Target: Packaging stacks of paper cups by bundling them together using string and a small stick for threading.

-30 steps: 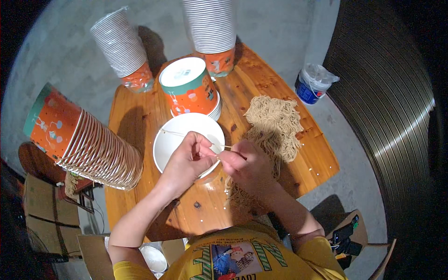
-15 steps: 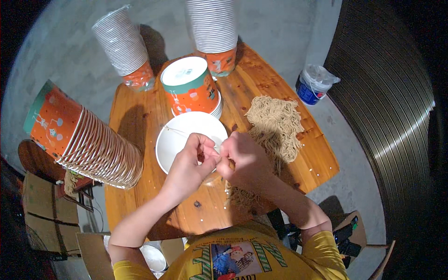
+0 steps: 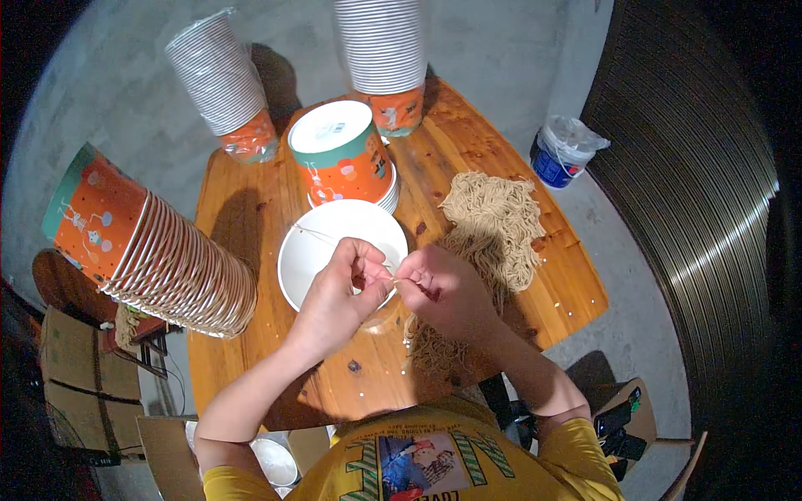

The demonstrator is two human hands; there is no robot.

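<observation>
Above the near rim of a white paper tub (image 3: pixel 305 271), my left hand (image 3: pixel 342 280) is closed in a pinch on a thin tan cord (image 3: pixel 395 280). Just beside it, fingertips almost touching, my right hand (image 3: pixel 443 288) pinches the same cord. Another strand of cord crosses the tub's far left rim. My fingers hide part of the cord between them. Right of my right hand lies a tangled heap of tan cords (image 3: pixel 493 213), trailing toward the table's near edge.
Behind the tub stands an upturned orange paper tub (image 3: pixel 342 167) with a green band. A leaning stack of corded tubs (image 3: pixel 184 267) is at left. Two wrapped tub stacks (image 3: pixel 221 79) (image 3: pixel 380 50) stand at the back of the wooden table (image 3: pixel 334 392). A bucket (image 3: pixel 561 154) sits beyond the right edge.
My right hand has turned and opened up slightly, dropping a little beside the left, with the cord now showing between the fingertips. My left hand has hardly moved.
</observation>
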